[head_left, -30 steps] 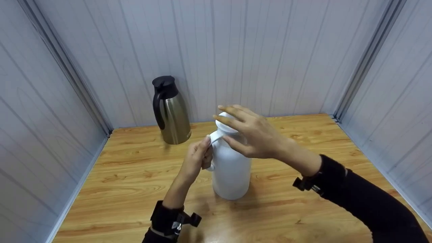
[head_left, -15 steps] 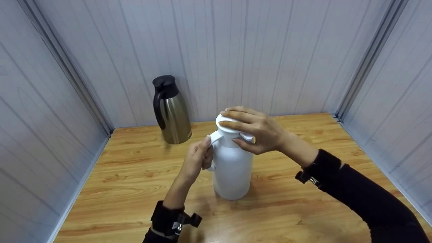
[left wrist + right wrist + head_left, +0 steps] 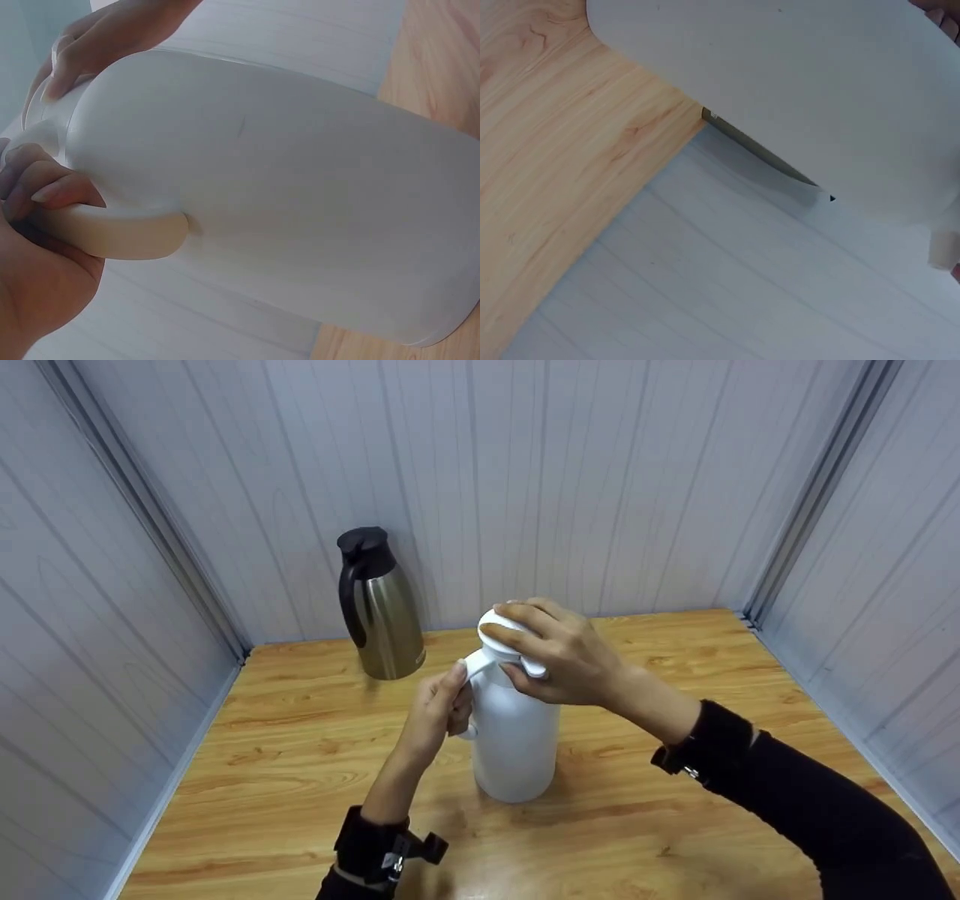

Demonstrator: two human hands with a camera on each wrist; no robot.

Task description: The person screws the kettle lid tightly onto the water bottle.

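Both arms come in from the bottom of the head view, black sleeves pulled up off the wrists, with a dark strap and small clip on each wrist. The left hand [image 3: 442, 709] is raised with the forearm angled up and slightly right, fingers curled in tight and the thumb [image 3: 455, 679] laid up along the top; in the left wrist view those fingers [image 3: 56, 191] wrap right around. The right hand [image 3: 559, 656] reaches in from the right, wrist bent, palm down, fingers curved over in a claw-like grip, thumb [image 3: 525, 679] tucked underneath.
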